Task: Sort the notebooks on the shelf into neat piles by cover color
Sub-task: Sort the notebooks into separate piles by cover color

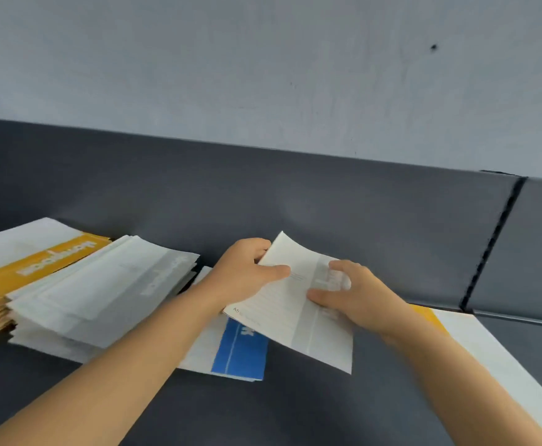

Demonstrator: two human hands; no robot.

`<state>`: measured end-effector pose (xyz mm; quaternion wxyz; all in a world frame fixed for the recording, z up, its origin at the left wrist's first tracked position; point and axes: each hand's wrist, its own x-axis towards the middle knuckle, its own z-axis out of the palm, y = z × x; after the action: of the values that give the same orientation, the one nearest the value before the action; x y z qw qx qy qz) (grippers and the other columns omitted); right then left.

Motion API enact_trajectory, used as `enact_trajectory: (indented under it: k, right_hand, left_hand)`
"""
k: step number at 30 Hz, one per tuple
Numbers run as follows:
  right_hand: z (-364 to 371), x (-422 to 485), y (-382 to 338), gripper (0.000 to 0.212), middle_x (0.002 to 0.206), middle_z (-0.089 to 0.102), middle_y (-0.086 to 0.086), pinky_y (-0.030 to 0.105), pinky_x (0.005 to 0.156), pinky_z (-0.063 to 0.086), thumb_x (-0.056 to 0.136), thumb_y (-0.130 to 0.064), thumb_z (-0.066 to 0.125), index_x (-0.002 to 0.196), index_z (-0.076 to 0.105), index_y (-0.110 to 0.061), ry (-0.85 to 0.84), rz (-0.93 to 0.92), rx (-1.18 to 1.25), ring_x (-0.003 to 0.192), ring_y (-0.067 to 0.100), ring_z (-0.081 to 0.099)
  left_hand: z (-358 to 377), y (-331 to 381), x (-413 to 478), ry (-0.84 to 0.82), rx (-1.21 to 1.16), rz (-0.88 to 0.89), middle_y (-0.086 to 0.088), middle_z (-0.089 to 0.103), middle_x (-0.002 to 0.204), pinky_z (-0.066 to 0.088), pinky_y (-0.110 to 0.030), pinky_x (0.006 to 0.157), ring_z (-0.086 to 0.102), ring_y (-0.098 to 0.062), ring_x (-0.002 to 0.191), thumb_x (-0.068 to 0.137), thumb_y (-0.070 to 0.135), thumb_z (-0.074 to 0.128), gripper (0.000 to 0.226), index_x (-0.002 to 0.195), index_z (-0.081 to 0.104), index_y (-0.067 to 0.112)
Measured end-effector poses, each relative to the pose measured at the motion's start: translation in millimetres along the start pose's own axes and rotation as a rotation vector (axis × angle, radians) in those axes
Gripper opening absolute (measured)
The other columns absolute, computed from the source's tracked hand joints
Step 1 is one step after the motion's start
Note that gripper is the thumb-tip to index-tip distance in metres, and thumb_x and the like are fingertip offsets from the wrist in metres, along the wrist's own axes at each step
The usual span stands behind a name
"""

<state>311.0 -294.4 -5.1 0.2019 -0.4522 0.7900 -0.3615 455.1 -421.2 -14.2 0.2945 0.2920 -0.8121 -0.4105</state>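
Between both hands, above the dark shelf (327,407), was one pale notebook (298,304), raised off the surface and tilted, its far corner curling upward.

Left hand (243,275): closed on the notebook's left edge, thumb lying across the cover, fingers curled behind and mostly hidden.

Right hand (353,297): closed on the notebook's right half, thumb on the cover near the grey band, fingers bent over the upper part of that band.

Held notebook: white cover with a grey strip; small print near its lower left corner, too blurred to read.

Blue notebook (240,349): lying flat on the shelf just below and left of the held notebook, partly covered by it and by the left forearm.

Grey-white pile (102,291): left of the held notebook, several copies, loosely fanned rather than squared.

Yellow pile (22,268): further left, beyond and touching the grey-white pile; white lettering on the top cover's yellow band.

Yellow-and-white notebook (494,358): right of the held notebook, under the right forearm, apparently a single copy.

Grey wall (263,59): behind the shelf's raised back.
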Motion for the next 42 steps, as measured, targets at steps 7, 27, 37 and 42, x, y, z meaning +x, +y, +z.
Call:
enact_trajectory:
  k: [7,27,37,42]
  right_hand:
    - [140.3,34.2,-111.2,0.070,0.147,0.016,-0.003,0.024,0.078,0.039,0.084,-0.036,0.069,0.141,0.033,-0.022,-0.034,-0.027,0.040,0.098,0.015,0.042]
    - [206.1,43.1,-129.6,0.059,0.155,0.025,0.001,0.047,0.117,-0.004,0.098,-0.054,0.020,0.149,0.022,-0.024,0.024,-0.162,-0.788,0.143,0.017,0.021]
    - [31.0,7.2,40.5,0.050,0.139,0.046,0.003,0.041,0.105,0.028,0.094,-0.045,0.038,0.136,0.040,-0.018,0.028,0.174,-0.811,0.129,0.025,0.042]
    - [-66.1,5.4,138.1,0.055,0.145,0.040,0.003,0.040,0.104,0.035,0.095,-0.051,0.037,0.140,0.036,-0.019,0.133,0.272,-0.777,0.133,0.025,0.038]
  left_hand:
    - [-160.8,-71.9,-13.4,0.147,0.228,0.047,0.017,0.061,0.084,0.048,-0.018,0.072,0.059,-0.001,0.076,0.075,0.023,0.082,0.034,0.094,0.055,0.019]
    - [-185.9,-129.8,-17.6,-0.204,1.242,0.099,-0.009,0.016,0.161,0.001,-0.044,0.121,-0.002,-0.026,0.150,0.088,0.069,-0.002,0.087,0.152,0.023,0.017]
    - [13.9,-11.2,-1.9,-0.225,0.893,0.237,0.000,0.046,0.143,0.024,-0.035,0.112,0.023,-0.022,0.144,0.098,0.052,0.031,0.055,0.138,0.044,0.016]
    - [152.6,49.4,12.9,-0.401,0.678,0.103,-0.003,0.053,0.134,0.040,-0.036,0.093,0.046,-0.024,0.126,0.095,0.054,0.040,0.055,0.133,0.048,0.016]
